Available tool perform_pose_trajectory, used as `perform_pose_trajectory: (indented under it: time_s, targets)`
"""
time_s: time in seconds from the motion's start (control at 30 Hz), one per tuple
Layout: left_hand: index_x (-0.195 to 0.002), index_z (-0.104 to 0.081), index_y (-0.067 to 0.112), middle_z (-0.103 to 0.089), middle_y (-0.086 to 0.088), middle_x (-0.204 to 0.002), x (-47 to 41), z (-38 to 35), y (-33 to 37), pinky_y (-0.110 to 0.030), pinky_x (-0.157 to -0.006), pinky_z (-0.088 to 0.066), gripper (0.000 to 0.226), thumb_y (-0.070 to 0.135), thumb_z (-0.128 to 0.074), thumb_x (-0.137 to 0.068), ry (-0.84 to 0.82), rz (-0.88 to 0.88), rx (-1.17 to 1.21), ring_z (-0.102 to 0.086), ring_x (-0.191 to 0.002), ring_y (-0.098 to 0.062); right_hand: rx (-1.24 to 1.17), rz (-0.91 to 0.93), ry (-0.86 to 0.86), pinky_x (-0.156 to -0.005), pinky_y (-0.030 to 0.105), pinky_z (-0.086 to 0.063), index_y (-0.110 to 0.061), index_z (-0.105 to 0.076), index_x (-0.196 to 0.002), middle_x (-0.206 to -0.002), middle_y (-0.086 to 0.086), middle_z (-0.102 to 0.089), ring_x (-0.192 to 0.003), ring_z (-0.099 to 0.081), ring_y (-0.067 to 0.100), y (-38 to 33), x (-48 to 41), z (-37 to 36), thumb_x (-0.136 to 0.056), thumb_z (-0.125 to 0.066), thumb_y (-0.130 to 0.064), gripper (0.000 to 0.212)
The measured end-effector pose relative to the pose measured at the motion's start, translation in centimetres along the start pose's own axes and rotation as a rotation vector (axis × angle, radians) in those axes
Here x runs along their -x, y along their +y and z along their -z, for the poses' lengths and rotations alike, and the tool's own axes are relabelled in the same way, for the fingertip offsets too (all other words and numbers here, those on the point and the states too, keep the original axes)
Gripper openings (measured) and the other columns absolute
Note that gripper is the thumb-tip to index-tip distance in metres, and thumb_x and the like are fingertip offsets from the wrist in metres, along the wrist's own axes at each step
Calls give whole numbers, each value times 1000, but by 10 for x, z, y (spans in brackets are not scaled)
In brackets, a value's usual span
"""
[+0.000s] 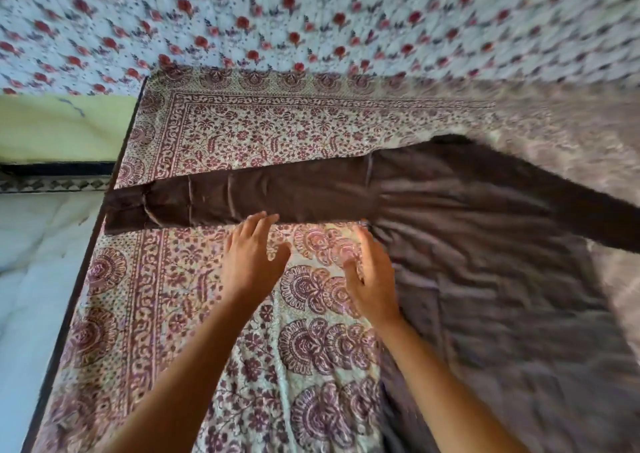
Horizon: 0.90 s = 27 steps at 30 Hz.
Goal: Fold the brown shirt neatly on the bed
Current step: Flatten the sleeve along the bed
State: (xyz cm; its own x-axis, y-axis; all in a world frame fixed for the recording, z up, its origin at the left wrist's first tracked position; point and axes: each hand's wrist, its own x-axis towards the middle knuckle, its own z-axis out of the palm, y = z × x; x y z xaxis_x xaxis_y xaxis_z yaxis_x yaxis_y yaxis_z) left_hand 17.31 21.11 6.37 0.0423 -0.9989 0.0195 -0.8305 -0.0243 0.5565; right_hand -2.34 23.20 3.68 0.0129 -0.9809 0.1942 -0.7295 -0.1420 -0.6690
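Sleeve (259,192) lies flat out to the left, its cuff reaching the edge of the bed (242,130). Left hand (254,258) is open with fingers spread, tips at the sleeve's near hem; I can't tell if they touch. Right hand (372,276) is also open, blurred and holding nothing, just beside the underarm. The body of the brown shirt (485,244) lies spread and rippled to the right. I judge this early, with the sleeve fold in hand. Next I'd grip the sleeve and carry it across the body, keeping it flat.

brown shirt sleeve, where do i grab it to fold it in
Best pinch the cuff from its near edge with the left hand: the sleeve lies flat and straight to the left, so lifting that free end should fold it.
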Motion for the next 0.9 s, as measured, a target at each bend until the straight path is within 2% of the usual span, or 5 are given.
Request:
perform_pose_trajectory:
  time_s: [0.2,0.33,0.57,0.73,0.9]
  targets:
    - [-129,-50,19,-50,-2,-135,51,-13,85,-40,-100,-35,46,29,-61,-86,-110,-57,20,-44,-122,-23,114,-149,-34,-104,21,-27,-9,-45,-134,-134,7,-53,-122,-49,23,34,69,89,-89,-37,-37,54]
    - [-128,-50,23,-54,0,-132,68,-46,122,-40,-99,-38,43,30,-59,-86,-170,-24,7,-48,-119,-22,158,-241,-101,-103,30,-35,-7,-46,-134,-134,9,-53,-122,-51,26,74,96,124,-88,-39,-35,54]
    - [-122,-58,17,-66,-12,-116,63,-134,165,-38,-86,-48,34,25,-56,-89,-226,347,108,-61,-103,-32,146,-231,-199,-101,41,-40,-5,-48,-132,-134,14,-52,-122,-51,31,158,101,153,-87,-45,-29,51]
    - [-121,-57,5,-61,-25,-118,35,-194,150,-40,-92,-43,36,22,-53,-90,-50,754,269,-55,-111,-38,223,-132,-305,-99,48,-41,-3,-53,-126,-131,17,-54,-119,-55,32,211,91,145,-82,-54,-22,48]
    - [-118,-57,5,-62,-20,-118,-13,-230,136,-39,-95,-44,40,28,-62,-85,5,706,281,-56,-111,-35,303,-57,-365,-113,43,-18,-8,-41,-138,-148,14,-34,-138,-31,30,240,64,115,-85,-37,-32,58]
